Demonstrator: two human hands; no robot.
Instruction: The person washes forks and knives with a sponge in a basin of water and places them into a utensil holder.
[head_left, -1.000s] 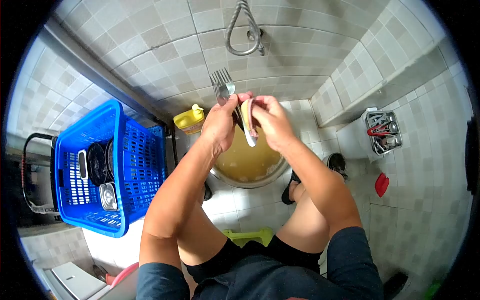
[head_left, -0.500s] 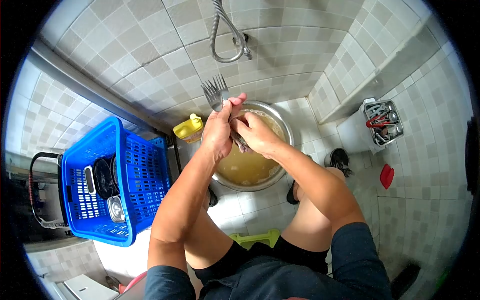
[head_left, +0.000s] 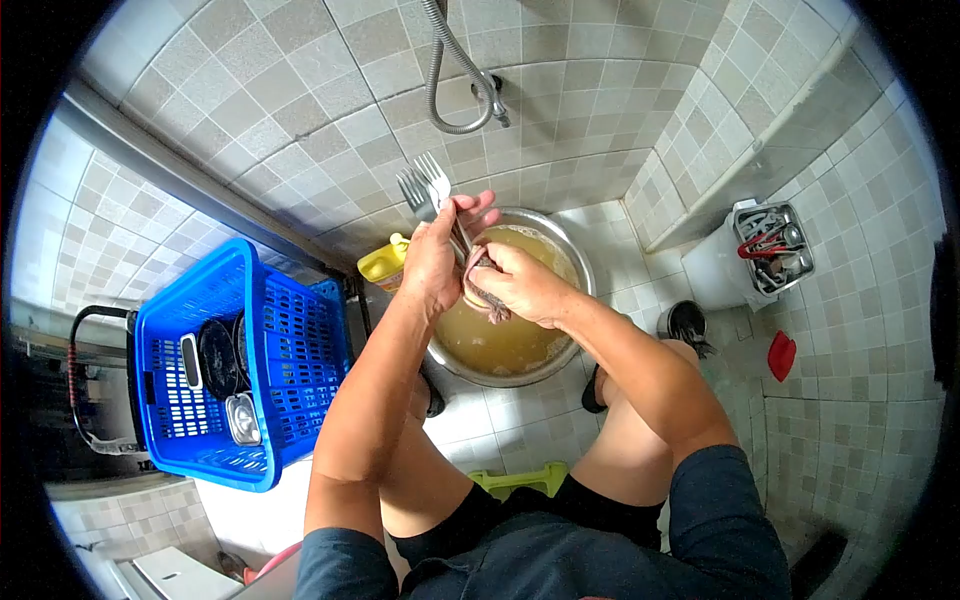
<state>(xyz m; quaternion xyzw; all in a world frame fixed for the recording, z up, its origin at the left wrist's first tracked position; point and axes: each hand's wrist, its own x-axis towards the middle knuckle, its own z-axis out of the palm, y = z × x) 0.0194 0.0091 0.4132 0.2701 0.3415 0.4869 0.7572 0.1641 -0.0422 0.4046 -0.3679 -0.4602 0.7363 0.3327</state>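
Observation:
My left hand (head_left: 435, 262) is closed around the handles of forks (head_left: 419, 197), at least two, with their tines pointing up and away from me. In my right hand (head_left: 528, 287) is a bunched, brownish patterned cloth (head_left: 487, 287), pressed around the lower part of the fork handles. The fingertips of that hand are partly hidden in the cloth. Both hands are over a round metal basin (head_left: 515, 379) of cloudy yellowish water (head_left: 485, 350).
Left of the basin stands a yellow bottle (head_left: 380, 266). Nearer on the left, a blue basket (head_left: 262, 380) holds black round items and a metal-looking container. A white bin (head_left: 708, 272) with utensils, a dark cup-like container (head_left: 684, 322) and a red object (head_left: 781, 355) are on the right.
The forks have tilted slightly and their tines have spread apart. My right hand and the cloth have shifted along the handles, so more cloth shows. The whole view has moved slightly.

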